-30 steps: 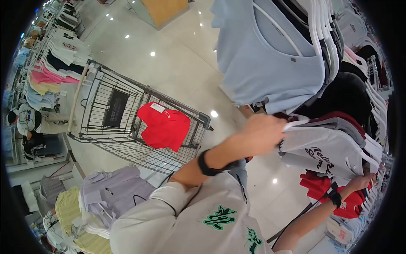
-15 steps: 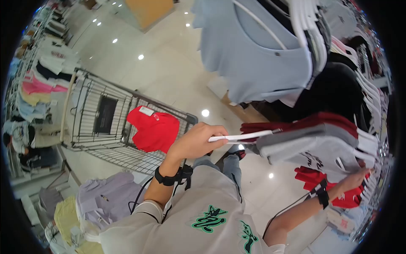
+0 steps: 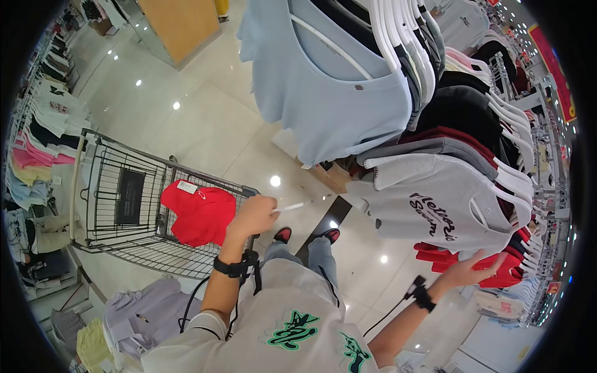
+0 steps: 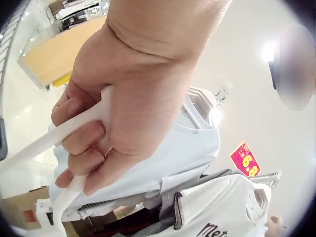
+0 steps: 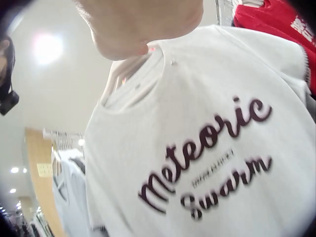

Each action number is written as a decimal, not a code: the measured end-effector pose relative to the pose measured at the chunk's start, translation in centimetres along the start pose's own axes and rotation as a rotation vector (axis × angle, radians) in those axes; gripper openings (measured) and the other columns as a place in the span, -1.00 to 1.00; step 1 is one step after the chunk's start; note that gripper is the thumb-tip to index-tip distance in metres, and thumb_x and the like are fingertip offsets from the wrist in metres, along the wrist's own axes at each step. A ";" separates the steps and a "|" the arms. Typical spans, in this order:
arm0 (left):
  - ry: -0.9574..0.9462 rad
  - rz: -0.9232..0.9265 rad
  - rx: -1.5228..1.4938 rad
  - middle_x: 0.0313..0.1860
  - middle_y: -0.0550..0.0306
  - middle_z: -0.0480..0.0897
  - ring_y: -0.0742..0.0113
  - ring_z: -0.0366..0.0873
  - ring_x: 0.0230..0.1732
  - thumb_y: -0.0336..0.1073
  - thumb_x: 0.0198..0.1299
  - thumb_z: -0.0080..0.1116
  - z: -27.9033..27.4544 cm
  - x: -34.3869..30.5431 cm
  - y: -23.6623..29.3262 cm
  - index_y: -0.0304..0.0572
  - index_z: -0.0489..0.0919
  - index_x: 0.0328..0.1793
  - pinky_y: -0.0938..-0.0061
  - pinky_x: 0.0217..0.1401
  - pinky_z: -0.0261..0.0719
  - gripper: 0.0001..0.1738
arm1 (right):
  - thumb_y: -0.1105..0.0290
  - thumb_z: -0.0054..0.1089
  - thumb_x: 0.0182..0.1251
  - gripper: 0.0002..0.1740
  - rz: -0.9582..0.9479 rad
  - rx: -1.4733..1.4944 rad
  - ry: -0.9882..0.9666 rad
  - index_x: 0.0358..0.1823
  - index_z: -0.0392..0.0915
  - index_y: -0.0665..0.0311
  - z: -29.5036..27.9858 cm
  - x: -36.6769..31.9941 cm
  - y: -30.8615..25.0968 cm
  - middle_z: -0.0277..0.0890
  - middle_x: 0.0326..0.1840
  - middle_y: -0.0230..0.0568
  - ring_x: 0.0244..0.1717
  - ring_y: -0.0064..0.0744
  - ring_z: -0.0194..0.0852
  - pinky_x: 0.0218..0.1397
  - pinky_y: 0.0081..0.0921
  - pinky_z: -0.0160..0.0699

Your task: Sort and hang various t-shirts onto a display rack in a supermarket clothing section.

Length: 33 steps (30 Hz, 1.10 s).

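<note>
My left hand point(image 3: 252, 217) grips a bare white clothes hanger point(image 4: 49, 138), its fingers curled round the plastic in the left wrist view. In the head view the hanger sticks out to the right of that hand, over the floor, apart from the rack. My right hand point(image 3: 469, 271) is at the lower edge of the white printed T-shirt point(image 3: 429, 205), its fingers extended toward the rack. In the right wrist view the same shirt fills much of the picture, its dark lettering reading "Meteoric Swarm". Part of the right hand point(image 5: 143, 24) shows at the top, fingers mostly hidden.
A wire shopping cart point(image 3: 134, 255) stands at my left with a red garment point(image 3: 199, 211) inside. Light blue point(image 3: 336, 105), black point(image 3: 463, 118) and red shirts point(image 3: 504, 276) hang along the right-hand rack. A lavender garment point(image 3: 146, 317) hangs at lower left.
My left hand has moved left, away from the rack, with the hanger. My right hand has drawn back from the hangers. The white shirt now hangs spread toward me, and the view has shifted right.
</note>
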State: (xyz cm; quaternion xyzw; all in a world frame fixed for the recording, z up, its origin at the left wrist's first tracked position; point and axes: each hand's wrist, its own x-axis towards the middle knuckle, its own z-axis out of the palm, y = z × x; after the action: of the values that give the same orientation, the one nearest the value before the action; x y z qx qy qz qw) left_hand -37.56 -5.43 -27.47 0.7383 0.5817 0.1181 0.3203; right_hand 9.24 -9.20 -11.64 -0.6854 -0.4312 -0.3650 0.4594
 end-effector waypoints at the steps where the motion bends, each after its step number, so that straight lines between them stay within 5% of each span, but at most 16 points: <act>1: -0.060 -0.010 -0.055 -0.44 -0.21 0.66 -0.19 0.66 -0.31 -0.25 0.13 0.30 -0.2 -0.5 -0.8 -0.31 0.70 -0.28 0.10 -0.25 0.57 -0.77 | 0.48 0.17 0.43 -0.50 -0.038 0.040 -0.018 0.37 0.39 0.42 -0.1 -2.4 -0.7 0.43 0.42 0.01 0.46 -0.06 0.33 0.51 -0.22 0.22; 3: -0.109 0.001 -0.152 -0.46 -0.18 0.66 -0.10 0.66 -0.32 -0.24 0.14 0.32 -1.2 -1.2 -1.8 -0.32 0.71 -0.27 0.17 -0.25 0.57 -0.76 | 0.58 0.11 0.38 -0.61 0.035 0.169 -0.309 0.24 0.50 0.39 0.1 -8.6 -0.7 0.53 0.25 -0.03 0.28 -0.09 0.46 0.42 -0.23 0.32; 4: -0.157 0.013 -0.251 -0.47 -0.14 0.67 -0.02 0.66 -0.34 -0.23 0.15 0.33 -1.8 -1.6 -1.9 -0.32 0.72 -0.26 0.25 -0.25 0.58 -0.75 | 0.57 0.20 0.31 -0.64 0.390 0.270 -0.759 0.15 0.55 0.36 -0.5 -11.2 -0.8 0.60 0.18 -0.09 0.22 -0.15 0.53 0.38 -0.19 0.39; 6: -0.235 0.013 -0.363 -0.47 -0.10 0.67 0.08 0.65 -0.37 -0.22 0.16 0.34 -3.0 -1.8 -1.8 -0.33 0.72 -0.25 0.30 -0.25 0.57 -0.75 | 0.44 0.35 0.24 -0.50 0.062 0.500 -1.319 0.22 0.50 0.34 0.9 -14.9 -3.6 0.61 0.19 -0.06 0.21 -0.17 0.55 0.32 -0.29 0.42; 9: -0.300 0.071 -0.500 -0.48 -0.01 0.68 0.27 0.61 -0.41 -0.23 0.19 0.36 -4.7 -1.5 -1.1 -0.32 0.74 -0.21 0.38 -0.25 0.55 -0.75 | 0.32 0.45 0.21 -0.33 -0.045 0.543 -1.504 0.32 0.41 0.34 2.0 -20.4 -6.1 0.62 0.22 -0.03 0.23 -0.22 0.56 0.31 -0.36 0.41; 11: -0.282 0.119 -0.524 -0.48 0.04 0.69 0.36 0.59 -0.42 -0.24 0.21 0.37 -5.4 -0.9 -1.5 -0.31 0.75 -0.19 0.41 -0.26 0.54 -0.76 | 0.12 0.48 0.20 -0.18 0.753 1.069 -1.620 0.39 0.32 0.36 3.2 -21.5 -7.2 0.61 0.23 0.02 0.25 -0.30 0.55 0.35 -0.41 0.39; 14: -0.264 0.110 -0.658 -0.45 0.12 0.72 0.46 0.57 -0.41 -0.28 0.18 0.42 -6.3 -0.5 -2.8 -0.31 0.77 -0.16 0.49 -0.28 0.50 -0.78 | -0.21 0.41 0.18 -0.01 0.957 1.283 -1.643 0.42 0.30 0.39 3.9 -21.5 -8.5 0.62 0.18 0.05 0.30 -0.22 0.50 0.50 -0.27 0.19; 18: -0.426 0.077 -0.776 -0.45 0.22 0.71 0.53 0.55 -0.40 -0.31 0.16 0.44 -6.8 0.6 -2.8 -0.33 0.77 -0.16 0.57 -0.29 0.48 -0.78 | -0.12 0.21 0.39 -0.34 0.679 1.339 -1.848 0.16 0.56 0.39 3.6 -22.4 -11.0 0.71 -0.01 -0.08 0.05 -0.40 0.64 0.24 -0.47 0.45; 19: -0.468 0.080 -0.773 -0.45 0.24 0.70 0.55 0.55 -0.39 -0.31 0.18 0.43 -6.6 0.7 -3.0 -0.34 0.77 -0.17 0.59 -0.29 0.48 -0.79 | -0.13 0.13 0.45 -0.40 0.730 1.352 -1.875 -0.13 0.67 0.39 3.0 -22.4 -11.7 0.66 -0.37 -0.25 -0.26 -0.47 0.59 -0.03 -0.51 0.48; 20: -0.469 0.071 -0.778 -0.45 0.24 0.70 0.55 0.55 -0.39 -0.31 0.18 0.43 -6.3 0.7 -3.6 -0.34 0.77 -0.17 0.59 -0.29 0.48 -0.79 | -0.13 0.13 0.45 -0.40 0.736 1.349 -1.884 -0.13 0.67 0.39 2.9 -22.9 -11.4 0.66 -0.37 -0.25 -0.26 -0.47 0.59 -0.03 -0.51 0.48; 22: -0.054 0.000 -0.885 -0.41 0.22 0.69 0.57 0.51 -0.37 -0.36 0.27 0.30 -5.5 0.7 -5.6 -0.36 0.76 -0.19 0.61 -0.33 0.43 -0.83 | -0.13 0.05 0.49 -0.38 0.820 0.930 -2.004 -0.29 0.66 0.39 3.0 -24.4 -10.5 0.40 -0.62 -0.43 -0.49 -0.56 0.34 -0.34 -0.53 0.29; 23: 0.211 -0.087 -0.903 -0.41 0.23 0.69 0.56 0.51 -0.38 -0.38 0.31 0.22 -5.3 0.6 -7.3 -0.35 0.75 -0.17 0.61 -0.34 0.42 -0.82 | -0.12 0.00 0.53 -0.35 0.866 0.897 -1.875 -0.47 0.64 0.34 2.5 -24.3 -11.3 0.20 -0.72 -0.53 -0.59 -0.61 0.14 -0.48 -0.52 0.08; 26: 0.810 -0.361 -0.831 -0.34 0.25 0.67 0.51 0.55 -0.37 -0.32 0.38 0.11 -5.5 -1.6 -14.9 -0.27 0.72 -0.09 0.59 -0.35 0.39 -0.78 | -0.16 -0.01 0.53 -0.32 0.587 0.688 -1.781 -0.51 0.64 0.30 2.9 -26.5 -7.9 0.26 -0.71 -0.52 -0.60 -0.61 0.18 -0.48 -0.52 0.12; 28: 1.131 -0.523 -1.112 -0.30 0.28 0.67 0.50 0.55 -0.38 -0.24 0.39 0.11 -4.5 -3.3 -21.0 -0.18 0.69 -0.06 0.55 -0.35 0.38 -0.78 | -0.13 -0.09 0.57 -0.32 0.649 0.535 -1.701 -0.60 0.59 0.22 2.8 -29.3 -4.6 0.21 -0.72 -0.52 -0.64 -0.66 0.09 -0.52 -0.57 0.01; 31: 1.380 -0.831 -1.363 -0.26 0.25 0.68 0.41 0.58 -0.34 -0.20 0.31 0.14 -0.2 -5.6 -28.6 -0.12 0.69 -0.04 0.52 -0.35 0.39 -0.76 | -0.25 -0.01 0.48 -0.25 0.775 0.335 -1.775 -0.67 0.54 0.25 1.4 -34.2 2.4 0.29 -0.73 -0.45 -0.63 -0.59 0.22 -0.50 -0.52 0.14; 33: 1.287 -0.968 -1.315 -0.15 0.19 0.70 0.37 0.62 -0.28 -0.17 0.29 0.13 3.9 -6.8 -31.4 -0.09 0.65 0.05 0.45 -0.39 0.42 -0.71 | -0.30 0.04 0.42 -0.22 0.902 0.107 -1.772 -0.69 0.52 0.28 -1.5 -38.5 7.6 0.35 -0.73 -0.37 -0.60 -0.53 0.32 -0.44 -0.48 0.27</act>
State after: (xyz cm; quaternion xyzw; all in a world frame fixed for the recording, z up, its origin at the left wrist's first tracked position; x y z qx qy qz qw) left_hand -62.04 -9.38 -48.24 -0.0974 0.6975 0.6425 0.3019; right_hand 2.23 -21.99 -48.09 -0.7885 -0.3335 0.5073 0.0978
